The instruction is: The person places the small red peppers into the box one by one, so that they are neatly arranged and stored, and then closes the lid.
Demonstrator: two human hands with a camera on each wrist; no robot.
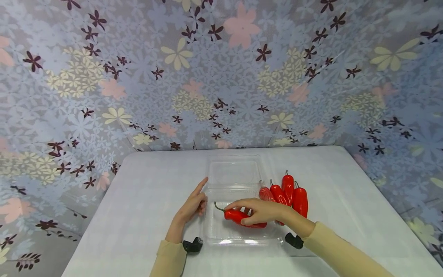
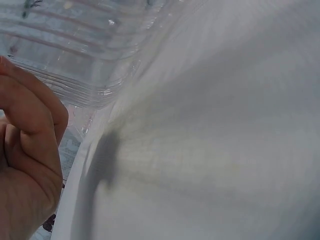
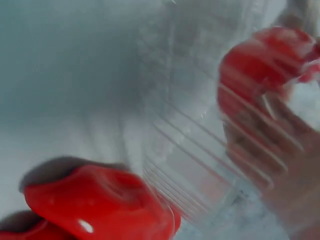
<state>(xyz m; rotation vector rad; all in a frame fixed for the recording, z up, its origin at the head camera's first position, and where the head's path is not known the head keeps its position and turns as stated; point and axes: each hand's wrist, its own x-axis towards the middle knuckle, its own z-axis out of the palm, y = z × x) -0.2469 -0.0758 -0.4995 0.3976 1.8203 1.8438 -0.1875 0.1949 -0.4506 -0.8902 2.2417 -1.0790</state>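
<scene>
A clear plastic clamshell box [image 1: 238, 242] lies on the table with its lid [image 1: 234, 173] folded back, away from me. Over the base, my right hand [image 1: 259, 211] grips a red pepper [image 1: 238, 217] from above, thumb on the near side; its green stem points left. The right wrist view also shows this pepper [image 3: 255, 65] in the fingers, seen through the clear wall and blurred. My left hand [image 1: 192, 206] is beside the box's left edge, index finger extended toward the hinge, the other fingers bent. In the left wrist view the hand [image 2: 30, 145] appears near the ribbed wall [image 2: 75, 55], holding nothing visible.
Several more red peppers [image 1: 300, 202] lie in a group just right of the box, partly behind my right hand and forearm. A white cloth [image 1: 138, 215] covers the table. Behind the table's far edge stands a flower-patterned wall [image 1: 221, 96].
</scene>
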